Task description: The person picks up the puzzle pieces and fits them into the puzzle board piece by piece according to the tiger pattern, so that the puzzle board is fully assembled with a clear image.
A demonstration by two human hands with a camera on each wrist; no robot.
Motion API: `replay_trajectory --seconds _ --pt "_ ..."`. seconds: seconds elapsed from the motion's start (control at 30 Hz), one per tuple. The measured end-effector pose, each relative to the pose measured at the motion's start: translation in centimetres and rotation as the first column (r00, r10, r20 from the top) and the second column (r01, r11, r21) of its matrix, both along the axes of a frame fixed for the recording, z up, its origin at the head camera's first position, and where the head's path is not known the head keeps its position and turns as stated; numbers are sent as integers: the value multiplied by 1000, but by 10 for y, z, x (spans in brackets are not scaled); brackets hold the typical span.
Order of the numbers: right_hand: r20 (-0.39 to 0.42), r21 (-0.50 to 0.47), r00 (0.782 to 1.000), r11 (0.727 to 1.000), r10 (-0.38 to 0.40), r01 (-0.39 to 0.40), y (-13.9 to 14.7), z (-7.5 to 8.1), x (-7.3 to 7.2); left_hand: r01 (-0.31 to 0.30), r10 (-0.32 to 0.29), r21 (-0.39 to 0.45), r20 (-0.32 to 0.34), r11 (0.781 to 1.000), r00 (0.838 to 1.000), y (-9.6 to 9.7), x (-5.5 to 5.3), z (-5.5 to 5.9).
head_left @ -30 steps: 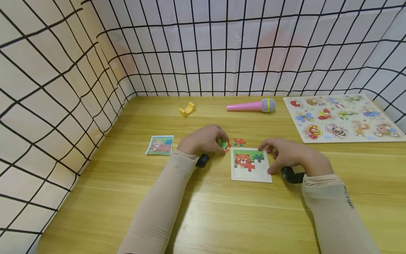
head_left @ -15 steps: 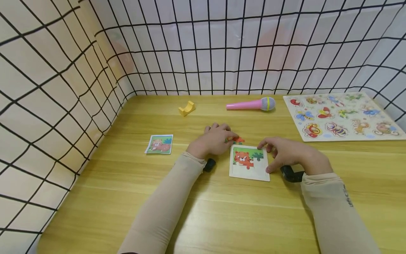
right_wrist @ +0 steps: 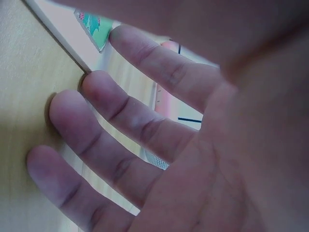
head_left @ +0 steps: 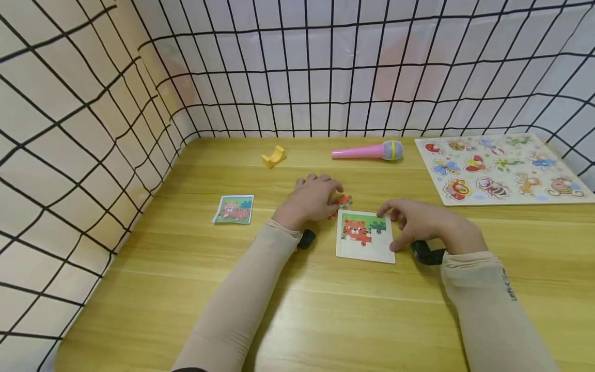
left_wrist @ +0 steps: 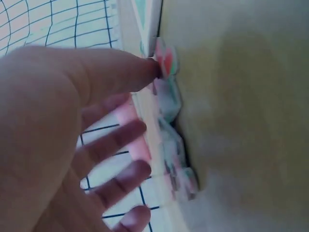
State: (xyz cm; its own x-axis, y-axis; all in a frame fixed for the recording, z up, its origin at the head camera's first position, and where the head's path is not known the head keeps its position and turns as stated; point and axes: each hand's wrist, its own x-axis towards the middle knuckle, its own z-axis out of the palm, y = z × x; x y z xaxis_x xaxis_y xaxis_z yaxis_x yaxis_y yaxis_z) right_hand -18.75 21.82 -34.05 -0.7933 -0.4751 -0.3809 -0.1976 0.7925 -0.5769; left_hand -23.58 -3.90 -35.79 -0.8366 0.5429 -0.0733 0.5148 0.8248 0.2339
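The square white-framed puzzle board (head_left: 365, 251) lies on the table, partly filled with an orange tiger's head and green pieces. My right hand (head_left: 425, 222) holds it at its right side, thumb on the right edge and index finger at the far corner. Just beyond the board's far left corner are loose puzzle pieces (head_left: 344, 201), orange and green. My left hand (head_left: 312, 199) is over them, partly hiding them. In the left wrist view the thumb tip touches a red piece (left_wrist: 166, 60) and the other fingers are spread apart. More pieces (left_wrist: 171, 140) lie in a row beyond it.
A small tiger picture card (head_left: 234, 209) lies to the left. Farther back are a yellow curved block (head_left: 273, 157) and a pink toy microphone (head_left: 367, 151). A large insect puzzle board (head_left: 504, 168) lies at the back right. Black netting (head_left: 307, 67) encloses the table's back and left.
My left hand has moved right and slightly away, over the loose pieces. An orange piece there now lies turned. The board has shifted slightly; my right hand stays on it.
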Motion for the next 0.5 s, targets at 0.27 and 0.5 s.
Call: replay_trajectory --seconds 0.27,0.5 --pt "6 19 1000 1000 6 -6 0 1 -1 71 -71 3 20 998 997 5 -2 -9" --pt "7 16 1000 1000 5 -5 0 1 -2 57 -57 29 15 998 998 8 -4 -8"
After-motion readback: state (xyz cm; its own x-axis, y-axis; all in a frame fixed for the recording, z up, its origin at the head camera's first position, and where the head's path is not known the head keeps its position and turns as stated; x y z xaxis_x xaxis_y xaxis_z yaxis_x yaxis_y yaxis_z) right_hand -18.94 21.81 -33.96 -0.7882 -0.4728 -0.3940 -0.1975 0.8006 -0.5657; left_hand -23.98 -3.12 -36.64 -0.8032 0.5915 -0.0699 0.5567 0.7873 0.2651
